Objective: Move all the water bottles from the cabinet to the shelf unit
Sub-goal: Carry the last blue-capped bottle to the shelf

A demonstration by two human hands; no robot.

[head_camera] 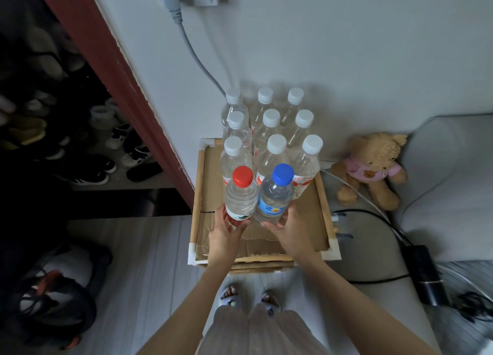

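Both hands set two bottles down at the front of the shelf unit's top tray.

Nearest, at lower centre of the frame, the left hand (225,230) grips the base of the red-capped bottle (241,193) and the right hand (286,225) grips the blue-capped bottle (274,194), fingers curled round each. Both bottles stand upright, touching, low over the cardboard-lined tray (326,216); whether they rest on it I cannot tell. Beyond them nine white-capped bottles (269,141) stand in three rows toward the wall. Placing seems the step in hand; next, seat both bottles against the front row, release, and return for more.
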